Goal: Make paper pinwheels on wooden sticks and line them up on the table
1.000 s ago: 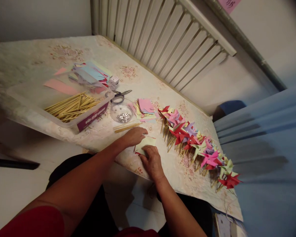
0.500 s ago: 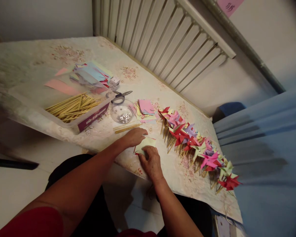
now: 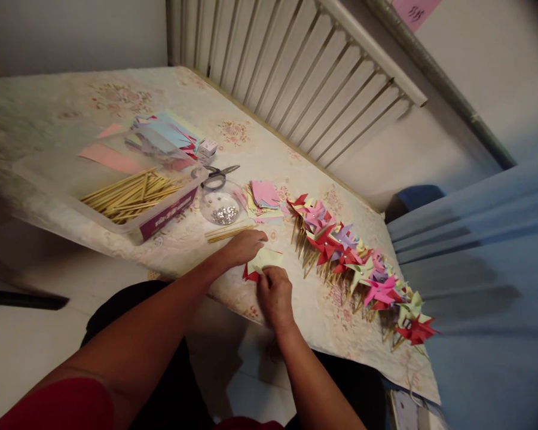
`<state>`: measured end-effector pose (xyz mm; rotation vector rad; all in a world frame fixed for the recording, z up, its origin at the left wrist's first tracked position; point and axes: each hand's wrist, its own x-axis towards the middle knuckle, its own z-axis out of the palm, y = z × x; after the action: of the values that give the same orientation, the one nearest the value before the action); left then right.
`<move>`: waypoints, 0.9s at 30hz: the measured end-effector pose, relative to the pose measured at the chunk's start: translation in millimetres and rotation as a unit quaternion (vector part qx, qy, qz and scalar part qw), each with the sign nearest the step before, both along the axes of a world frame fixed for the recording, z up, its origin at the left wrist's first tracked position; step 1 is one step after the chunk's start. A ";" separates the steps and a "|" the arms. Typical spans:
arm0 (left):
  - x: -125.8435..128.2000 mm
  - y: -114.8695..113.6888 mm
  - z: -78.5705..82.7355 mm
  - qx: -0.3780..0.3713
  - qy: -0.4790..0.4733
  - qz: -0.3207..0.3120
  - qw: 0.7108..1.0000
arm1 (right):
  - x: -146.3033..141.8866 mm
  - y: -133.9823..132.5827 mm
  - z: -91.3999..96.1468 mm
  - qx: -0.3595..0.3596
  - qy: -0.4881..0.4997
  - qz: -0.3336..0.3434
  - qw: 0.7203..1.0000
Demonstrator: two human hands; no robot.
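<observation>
Working on the cloth (image 3: 316,322) in the head view, the right hand (image 3: 276,291) has its thumb and fingers pinched on the near edge of a green paper (image 3: 265,258), which lies close to the table's near edge, over a red paper (image 3: 251,275). The left hand (image 3: 247,246) rests at the far-left corner, fingers bent and together; whether they pinch or just press, I cannot tell. The paper should be very light, thin and a bit springy, quick to crease or tear, so a corner or edge is the best hold. Around it are smooth, slim sticks (image 3: 228,233), a clear round dish (image 3: 207,204) of shiny silver bits (image 3: 226,215), a square paper stack (image 3: 265,193), and a row of pointed, folded pinwheels (image 3: 325,243) on wood-coloured stems.
</observation>
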<state>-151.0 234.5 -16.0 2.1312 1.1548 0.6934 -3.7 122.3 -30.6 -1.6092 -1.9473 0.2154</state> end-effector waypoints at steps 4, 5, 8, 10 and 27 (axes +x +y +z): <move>0.7 3.2 0.6 -0.005 -0.046 0.051 0.998 | 5.2 5.4 -3.3 -0.029 0.051 -0.055 0.997; 0.7 3.9 -0.1 -0.006 -0.059 0.064 0.996 | 6.1 6.3 -4.0 -0.038 0.064 -0.067 0.995; 0.5 5.7 -3.3 -0.004 -0.088 0.100 0.991 | 6.6 8.0 -5.5 -0.056 0.088 -0.093 0.990; 0.0 6.6 -5.4 -0.002 -0.101 0.118 0.988 | 5.5 8.8 -5.2 -0.063 0.101 -0.105 0.987; 1.4 -4.0 4.6 -0.234 -0.256 0.039 0.937 | 26.7 17.4 1.7 -0.083 0.309 -0.231 0.919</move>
<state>-149.6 230.6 -11.4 1.4035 0.9907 0.8453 23.1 139.8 -28.9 -1.7784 -1.0655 0.6213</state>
